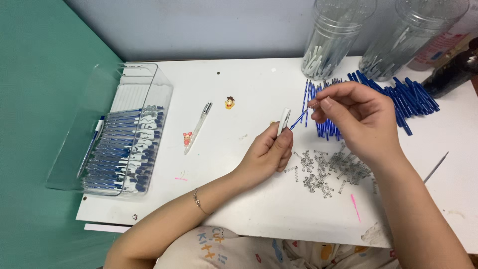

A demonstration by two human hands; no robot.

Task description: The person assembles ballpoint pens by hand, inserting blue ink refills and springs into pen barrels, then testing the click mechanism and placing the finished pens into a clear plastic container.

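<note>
Gripping a white pen barrel (283,121) upright near the middle of the white table (249,199), the left hand (266,154) is closing its fingers round it. The right hand (356,117) is pinching a blue refill (298,119) at its far end, feeding the tip into the barrel. Loose springs (328,169) are lying just beneath, with a clear tray of finished pens (124,149) sitting far left.

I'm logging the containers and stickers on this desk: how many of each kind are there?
Clear round jars: 2
Clear rectangular bin: 1
Small cartoon stickers: 2
Total: 5
</note>
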